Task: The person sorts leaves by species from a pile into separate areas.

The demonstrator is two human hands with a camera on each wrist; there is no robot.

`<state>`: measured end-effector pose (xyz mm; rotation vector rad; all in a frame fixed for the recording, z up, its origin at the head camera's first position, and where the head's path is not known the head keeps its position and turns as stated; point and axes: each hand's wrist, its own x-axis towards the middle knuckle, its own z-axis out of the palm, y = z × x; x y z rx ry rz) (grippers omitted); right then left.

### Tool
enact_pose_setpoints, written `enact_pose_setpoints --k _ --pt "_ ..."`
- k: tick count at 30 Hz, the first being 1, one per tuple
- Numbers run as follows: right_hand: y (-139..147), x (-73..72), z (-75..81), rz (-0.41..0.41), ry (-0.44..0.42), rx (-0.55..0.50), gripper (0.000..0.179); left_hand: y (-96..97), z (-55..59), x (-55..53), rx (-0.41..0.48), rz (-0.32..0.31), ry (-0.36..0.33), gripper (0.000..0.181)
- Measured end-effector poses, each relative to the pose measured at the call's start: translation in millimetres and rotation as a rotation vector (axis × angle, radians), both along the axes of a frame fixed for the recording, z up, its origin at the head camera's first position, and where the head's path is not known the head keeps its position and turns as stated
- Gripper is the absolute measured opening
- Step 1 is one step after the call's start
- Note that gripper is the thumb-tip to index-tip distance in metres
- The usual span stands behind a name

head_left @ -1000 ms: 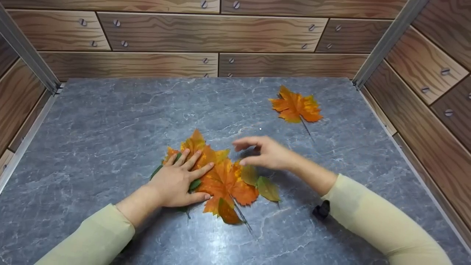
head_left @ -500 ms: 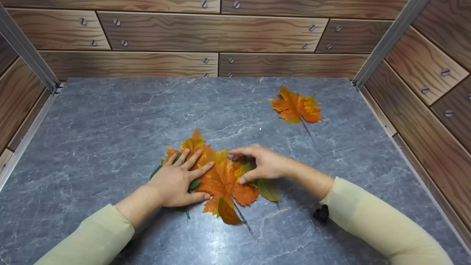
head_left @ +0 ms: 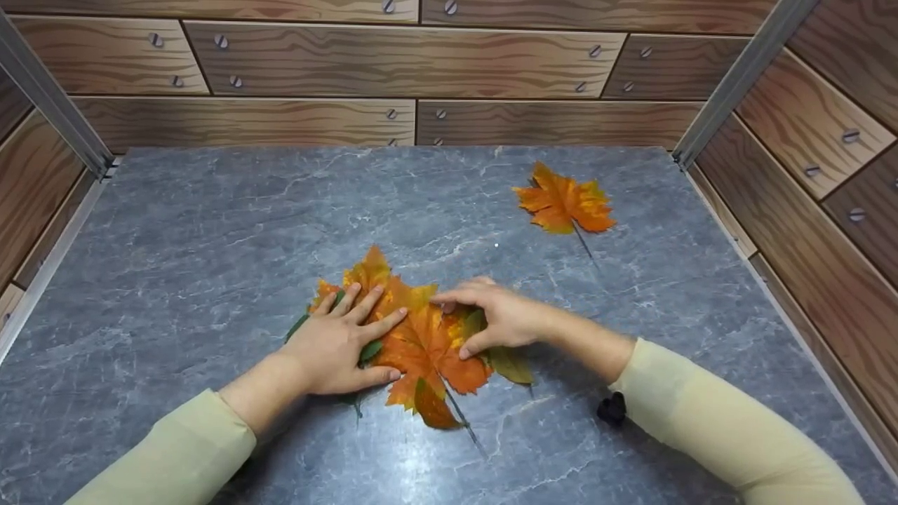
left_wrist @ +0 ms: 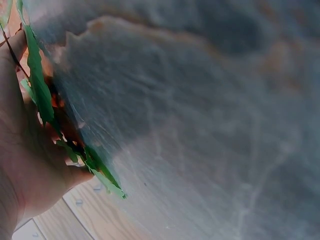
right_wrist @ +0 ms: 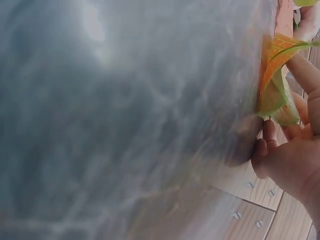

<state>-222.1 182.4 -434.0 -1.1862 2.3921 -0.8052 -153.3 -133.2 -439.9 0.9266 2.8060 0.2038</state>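
Observation:
Several artificial autumn leaves lie overlapping on the grey marbled table. My left hand (head_left: 333, 351) rests flat on the pile's left part, its fingers spread over an orange-yellow leaf (head_left: 375, 270). Green leaves (left_wrist: 40, 80) stick out beneath that palm. On the pile's right side my right hand (head_left: 508, 315) holds an orange maple leaf (head_left: 421, 340), its curled fingers at the far edge and its thumb on the near part. A yellow-green leaf (head_left: 512, 365) shows partly under the right hand. Nearer me, a small rust-coloured leaf (head_left: 433, 405) lies over the dark stems.
Another orange maple leaf (head_left: 565, 203) with a dark stem lies alone at the back right of the table (head_left: 245, 217). Wood-patterned panels (head_left: 407, 59) and metal corner posts (head_left: 736, 70) border the table at the back and sides.
My right hand has come down from above the pile's right side onto the orange leaf, closing toward its edge. My left hand has stayed in place.

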Motion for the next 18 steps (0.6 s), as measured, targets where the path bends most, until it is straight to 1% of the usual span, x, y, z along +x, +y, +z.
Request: enact_pose_setpoints --k 4,7,12,18 --pt "-0.7 1.6 0.2 0.012 0.026 0.010 0.082 0.1 -0.1 0.1 -0.001 -0.001 0.001 0.090" --pt "-0.9 2.3 -0.1 0.024 0.029 0.006 0.081 0.1 -0.3 0.2 0.005 -0.004 0.003 0.090" --pt "-0.3 1.6 -0.5 0.023 -0.001 0.006 0.075 0.0 -0.2 0.1 0.011 -0.003 0.002 0.089" --pt "1.1 1.8 -0.3 -0.011 -0.058 0.023 0.059 0.0 -0.8 -0.4 0.004 0.000 -0.002 0.090"
